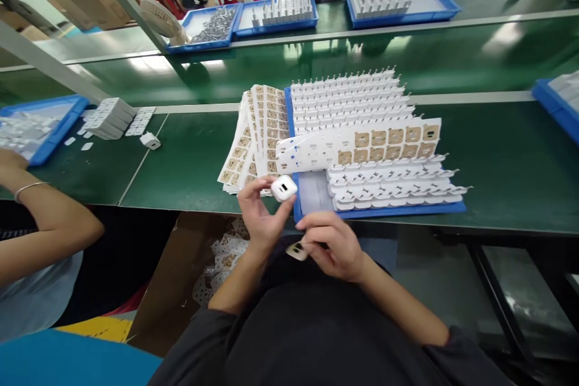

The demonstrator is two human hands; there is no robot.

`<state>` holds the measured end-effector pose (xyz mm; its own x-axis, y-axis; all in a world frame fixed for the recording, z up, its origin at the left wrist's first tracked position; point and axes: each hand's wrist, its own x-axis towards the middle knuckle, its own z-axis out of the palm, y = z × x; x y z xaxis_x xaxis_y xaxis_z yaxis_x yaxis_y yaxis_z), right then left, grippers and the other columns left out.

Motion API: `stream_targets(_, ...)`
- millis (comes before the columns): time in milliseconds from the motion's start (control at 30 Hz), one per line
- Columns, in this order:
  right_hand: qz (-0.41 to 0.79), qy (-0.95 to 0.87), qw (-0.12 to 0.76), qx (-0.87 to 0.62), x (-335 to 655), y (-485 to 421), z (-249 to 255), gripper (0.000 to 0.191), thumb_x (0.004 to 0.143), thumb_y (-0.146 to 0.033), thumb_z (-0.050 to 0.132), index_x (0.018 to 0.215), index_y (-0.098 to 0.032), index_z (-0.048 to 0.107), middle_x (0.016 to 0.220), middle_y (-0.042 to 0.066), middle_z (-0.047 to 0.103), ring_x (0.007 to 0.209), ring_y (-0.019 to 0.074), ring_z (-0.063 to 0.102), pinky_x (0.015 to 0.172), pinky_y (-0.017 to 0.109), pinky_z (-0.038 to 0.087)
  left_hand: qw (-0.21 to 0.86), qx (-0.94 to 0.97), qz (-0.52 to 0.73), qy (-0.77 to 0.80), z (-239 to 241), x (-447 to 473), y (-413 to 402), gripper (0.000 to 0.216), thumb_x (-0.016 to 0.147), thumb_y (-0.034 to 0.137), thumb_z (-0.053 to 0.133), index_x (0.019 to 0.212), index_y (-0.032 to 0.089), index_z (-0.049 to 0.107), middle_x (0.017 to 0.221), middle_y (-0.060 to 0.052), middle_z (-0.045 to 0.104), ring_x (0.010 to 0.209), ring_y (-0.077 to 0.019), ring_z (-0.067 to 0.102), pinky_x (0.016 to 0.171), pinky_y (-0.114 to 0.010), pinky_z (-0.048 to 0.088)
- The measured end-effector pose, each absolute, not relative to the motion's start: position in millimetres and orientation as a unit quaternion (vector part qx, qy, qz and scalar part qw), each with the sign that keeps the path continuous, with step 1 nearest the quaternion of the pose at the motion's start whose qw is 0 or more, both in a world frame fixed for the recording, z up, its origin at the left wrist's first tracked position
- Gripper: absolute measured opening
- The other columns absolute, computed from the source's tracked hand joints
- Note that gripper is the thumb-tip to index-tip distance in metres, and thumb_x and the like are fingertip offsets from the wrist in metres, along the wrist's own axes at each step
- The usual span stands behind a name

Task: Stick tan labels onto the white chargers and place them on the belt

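Between the thumb and fingers of my left hand [262, 211] is a white USB charger [284, 188], its dark port facing me. My right hand [332, 244] pinches a small tan sticker [297, 251] with dark cutouts, below and to the right of the charger and apart from it. Just beyond my hands, a blue tray [398, 213] bears several rows of white chargers [348, 96] with pins pointing up. Across these rows lies a partly used sticker sheet [307, 154], with tan stickers left at its right end. More sticker sheets [239, 148] are fanned out left of the tray.
A co-worker's arm [45, 223] reaches toward a blue tray [58, 132] at the left. A stack of white pieces [111, 117] and a lone charger [151, 141] sit near it. Under the bench edge, a cardboard box [158, 289] holds used sheets. Other trays line the far bench.
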<state>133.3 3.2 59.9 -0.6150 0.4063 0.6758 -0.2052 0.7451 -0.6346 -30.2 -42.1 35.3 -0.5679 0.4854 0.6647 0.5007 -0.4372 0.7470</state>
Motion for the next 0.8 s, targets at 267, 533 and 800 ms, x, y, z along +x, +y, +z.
stream_targets(267, 0.522, -0.844, -0.015, -0.123, 13.2, -51.7, -70.7, 0.014, 0.097, -0.008, 0.055, 0.104, -0.015, 0.065, 0.093, 0.007, 0.074, 0.085, 0.0169, 0.072, 0.078, 0.028, 0.057, 0.080, -0.304, -0.662, -0.681, 25.7, -150.2, -80.1, 0.056, 0.081, 0.035, 0.079, 0.127, 0.024, 0.050, 0.115, -0.007, 0.060, 0.109, -0.0186, 0.065, 0.086, -0.028, 0.057)
stream_targets(533, 0.502, -0.850, -0.138, -0.085, -51.6, -71.7, -155.5, 0.035, 0.099, -0.036, 0.065, 0.127, -0.017, 0.063, 0.128, 0.010, 0.066, 0.109, 0.0233, 0.068, 0.092, 0.045, 0.060, 0.006, -0.205, -0.578, -0.790, -0.8, -272.6, -70.2, 0.048, 0.075, 0.022, 0.068, 0.120, 0.015, 0.054, 0.117, -0.010, 0.061, 0.105, -0.0191, 0.069, 0.097, -0.033, 0.057)
stream_targets(800, 0.475, -0.871, -0.114, -0.053, -12.0, -45.4, -151.4, 0.025, 0.094, -0.006, 0.058, 0.110, -0.016, 0.074, 0.118, 0.010, 0.076, 0.111, 0.0223, 0.072, 0.100, 0.038, 0.056, 0.006, -0.241, -0.521, -0.819, -8.8, -321.2, -44.5, 0.041, 0.071, 0.023, 0.077, 0.106, 0.015, 0.056, 0.110, -0.007, 0.068, 0.099, -0.0174, 0.068, 0.090, -0.030, 0.057)
